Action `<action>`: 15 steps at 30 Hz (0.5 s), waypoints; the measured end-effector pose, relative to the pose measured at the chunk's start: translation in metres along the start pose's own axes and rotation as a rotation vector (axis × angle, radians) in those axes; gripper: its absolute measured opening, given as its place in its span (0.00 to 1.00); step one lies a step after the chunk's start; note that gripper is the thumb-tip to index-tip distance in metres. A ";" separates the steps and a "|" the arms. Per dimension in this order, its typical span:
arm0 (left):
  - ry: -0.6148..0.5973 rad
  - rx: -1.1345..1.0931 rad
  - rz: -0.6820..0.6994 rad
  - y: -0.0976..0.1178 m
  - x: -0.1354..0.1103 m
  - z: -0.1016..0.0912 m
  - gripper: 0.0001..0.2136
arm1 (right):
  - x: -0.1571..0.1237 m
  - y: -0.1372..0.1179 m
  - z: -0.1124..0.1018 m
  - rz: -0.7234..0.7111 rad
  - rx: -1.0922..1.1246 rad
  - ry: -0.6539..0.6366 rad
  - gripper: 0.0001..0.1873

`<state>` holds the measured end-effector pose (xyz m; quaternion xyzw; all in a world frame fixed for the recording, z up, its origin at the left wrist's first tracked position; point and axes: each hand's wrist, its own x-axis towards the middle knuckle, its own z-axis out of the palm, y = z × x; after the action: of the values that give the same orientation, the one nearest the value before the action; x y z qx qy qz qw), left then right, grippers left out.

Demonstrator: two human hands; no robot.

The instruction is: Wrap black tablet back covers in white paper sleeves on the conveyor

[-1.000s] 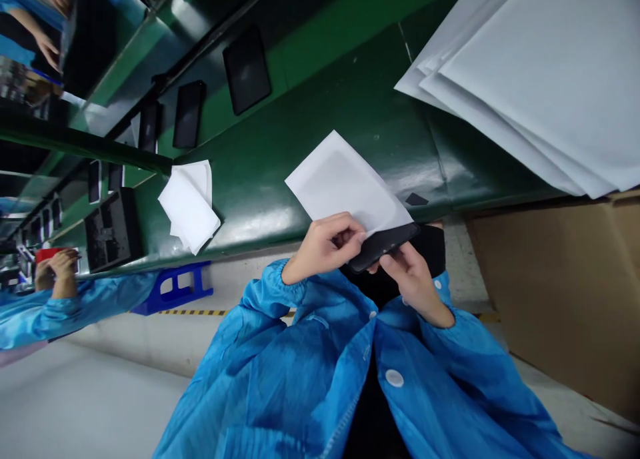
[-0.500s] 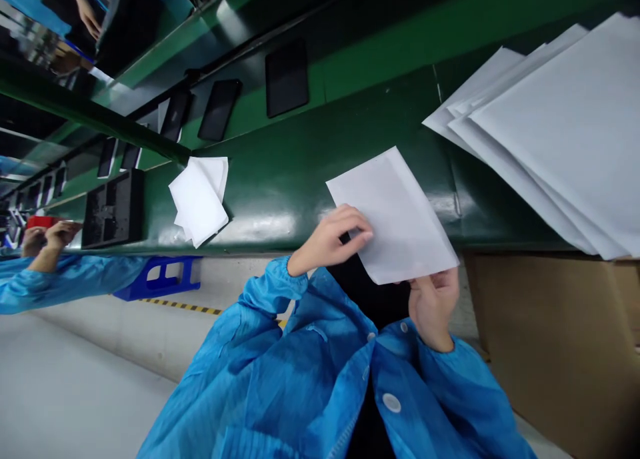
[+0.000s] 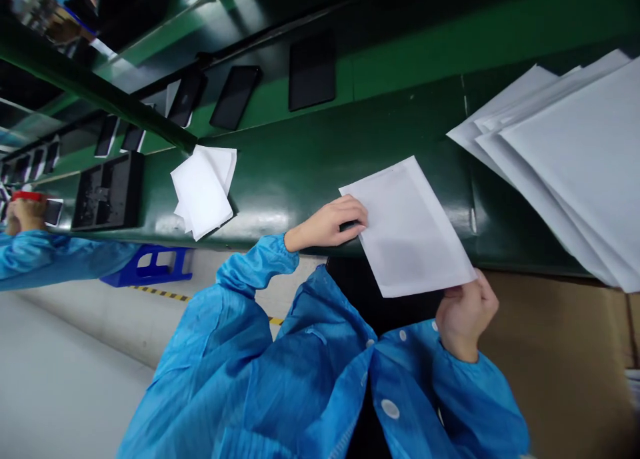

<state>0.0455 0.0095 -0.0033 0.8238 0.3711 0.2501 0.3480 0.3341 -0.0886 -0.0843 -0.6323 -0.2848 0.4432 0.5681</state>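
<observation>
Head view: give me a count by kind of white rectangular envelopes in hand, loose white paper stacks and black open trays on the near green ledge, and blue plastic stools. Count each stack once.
Held white rectangular envelope: 1
Loose white paper stacks: 2
Black open tray: 1
Blue plastic stool: 1
Total: 5
</observation>
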 end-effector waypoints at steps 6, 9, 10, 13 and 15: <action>0.088 0.121 0.002 -0.040 0.010 -0.026 0.08 | -0.022 -0.011 0.011 0.118 0.150 -0.217 0.26; 0.304 0.485 -0.118 -0.087 0.021 -0.075 0.07 | -0.028 -0.010 0.016 0.156 0.013 -0.299 0.20; 0.365 0.580 -0.183 -0.103 0.026 -0.096 0.10 | -0.028 -0.010 0.017 0.151 -0.008 -0.295 0.20; 0.324 0.763 -0.335 -0.139 0.047 -0.155 0.19 | -0.025 -0.011 0.023 0.133 0.029 -0.269 0.21; 0.187 0.828 -0.386 -0.154 0.066 -0.181 0.21 | -0.023 -0.012 0.026 0.141 0.011 -0.243 0.19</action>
<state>-0.1037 0.2060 0.0043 0.7833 0.6158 0.0847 -0.0049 0.3030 -0.0938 -0.0662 -0.5895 -0.3038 0.5568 0.5002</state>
